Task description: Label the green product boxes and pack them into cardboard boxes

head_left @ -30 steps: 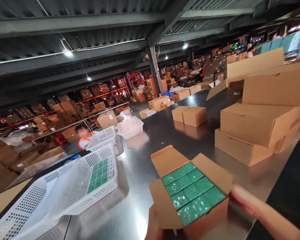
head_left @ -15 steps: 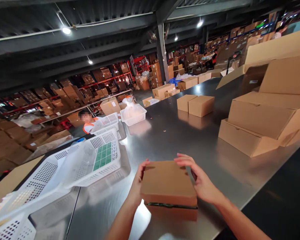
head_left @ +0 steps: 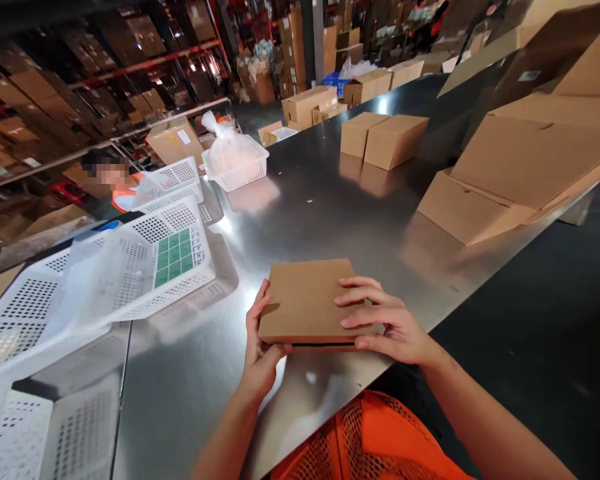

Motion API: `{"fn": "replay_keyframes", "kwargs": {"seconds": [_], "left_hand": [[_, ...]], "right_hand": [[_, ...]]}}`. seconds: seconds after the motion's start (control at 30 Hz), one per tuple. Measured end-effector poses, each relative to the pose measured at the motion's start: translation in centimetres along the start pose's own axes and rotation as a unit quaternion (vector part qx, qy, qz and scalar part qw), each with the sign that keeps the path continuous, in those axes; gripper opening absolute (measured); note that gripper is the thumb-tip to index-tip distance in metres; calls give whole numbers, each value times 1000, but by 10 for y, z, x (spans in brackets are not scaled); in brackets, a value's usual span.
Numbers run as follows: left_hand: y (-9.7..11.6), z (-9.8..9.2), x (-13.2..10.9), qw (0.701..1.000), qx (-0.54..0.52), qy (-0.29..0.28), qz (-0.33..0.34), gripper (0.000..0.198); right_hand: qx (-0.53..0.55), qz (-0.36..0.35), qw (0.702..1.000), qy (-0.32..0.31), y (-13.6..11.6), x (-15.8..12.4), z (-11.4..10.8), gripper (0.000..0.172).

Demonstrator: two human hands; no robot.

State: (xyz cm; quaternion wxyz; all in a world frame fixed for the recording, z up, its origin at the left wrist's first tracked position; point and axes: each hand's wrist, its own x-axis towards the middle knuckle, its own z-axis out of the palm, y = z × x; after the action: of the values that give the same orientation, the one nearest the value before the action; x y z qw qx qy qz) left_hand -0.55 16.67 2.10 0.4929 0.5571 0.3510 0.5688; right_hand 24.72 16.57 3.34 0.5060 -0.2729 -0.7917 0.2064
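A small brown cardboard box (head_left: 307, 300) lies on the metal table close to its front edge, its lid down with a thin dark gap along the front. My left hand (head_left: 261, 340) grips the box's left side, fingers along the side and thumb at the front left corner. Over the right part of the lid, my right hand (head_left: 387, 321) rests its fingers on top, with the thumb by the front edge. Whatever is inside the box is hidden.
White perforated baskets (head_left: 167, 297) line the left side, one with green-and-white sheets (head_left: 174, 257). Farther back, another basket holds a plastic bag (head_left: 233, 147). Two small cartons (head_left: 395, 141) stand mid-table; larger cartons (head_left: 520, 157) lie right. A person (head_left: 125, 190) is beyond the baskets.
My view has tilted down, bringing the orange vest into sight. The lid's front gap looks narrower. My right hand has shifted from the box's right side onto its top; my left thumb now shows in front.
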Motion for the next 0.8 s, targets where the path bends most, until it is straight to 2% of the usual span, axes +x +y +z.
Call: {"fn": "replay_keyframes", "kwargs": {"seconds": [0.13,0.3,0.43,0.53,0.63,0.67,0.73,0.8], "left_hand": [[-8,1,-7,999,-1,8,44,43],[-17,0,-15,993,54,45,95,19],[-21,-5,-17,989,93,47,105,13],[-25,-6,-17,987,108,29,114,10],[-30,-1,-21,988,97,61,103,12],[-31,0,-23,989,92,79,88,13],[-34,-2,-24,991,85,93,48,20],[-34,-7,-17,993,82,81,-13,27]], "right_hand": [[-25,2,1000,-13,-3,-11,0,22],[-38,-9,999,-6,-4,-15,3,23],[-55,-15,998,-10,1,-21,8,29],[-47,-12,999,20,10,-30,14,36],[-32,25,999,19,22,-35,15,37],[-32,44,998,10,28,-35,14,48],[-33,76,996,-21,40,-29,9,87],[-24,80,995,-58,50,-22,6,124]]}}
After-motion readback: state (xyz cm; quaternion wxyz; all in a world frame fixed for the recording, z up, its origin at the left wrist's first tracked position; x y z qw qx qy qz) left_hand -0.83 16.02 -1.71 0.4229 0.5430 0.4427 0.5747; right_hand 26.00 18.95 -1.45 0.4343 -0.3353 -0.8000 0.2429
